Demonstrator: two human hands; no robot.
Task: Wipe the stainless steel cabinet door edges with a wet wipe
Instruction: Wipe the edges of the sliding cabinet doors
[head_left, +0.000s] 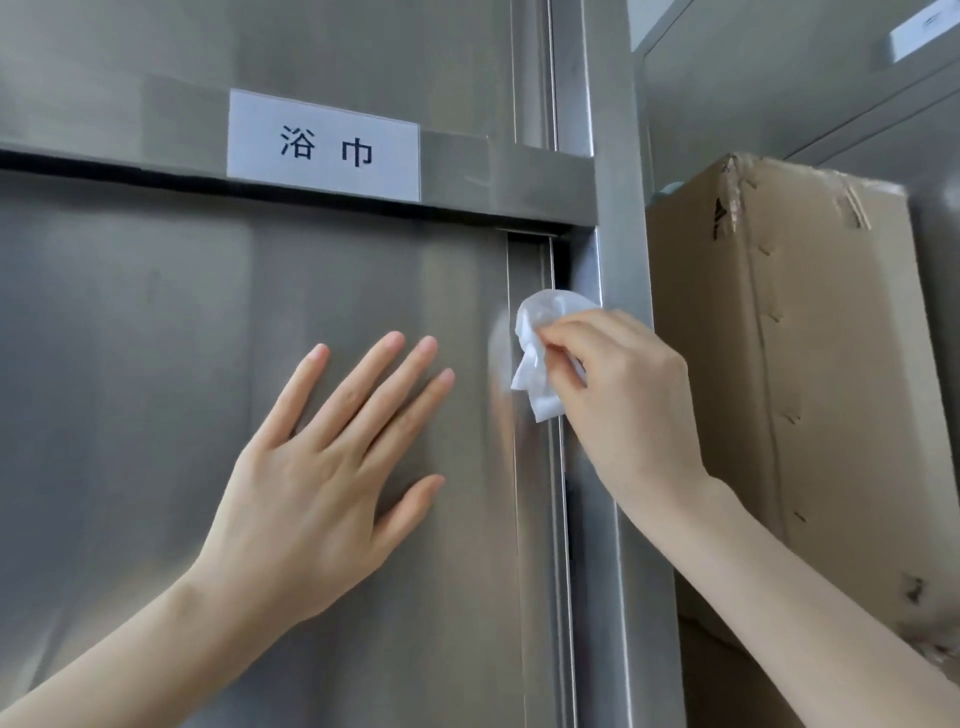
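A brushed stainless steel cabinet door (156, 364) fills the left and middle of the head view. Its right vertical edge (537, 519) runs down beside the steel frame post (621, 234). My left hand (322, 467) lies flat on the door panel, fingers spread. My right hand (623, 395) pinches a crumpled white wet wipe (540, 353) and presses it on the door's right edge, a little below the door's top corner.
A white paper label with two printed characters (323, 145) is stuck on the horizontal steel rail above the door. A taped cardboard box (810, 389) stands to the right of the post, on shelving. Another steel panel (260, 47) sits above the rail.
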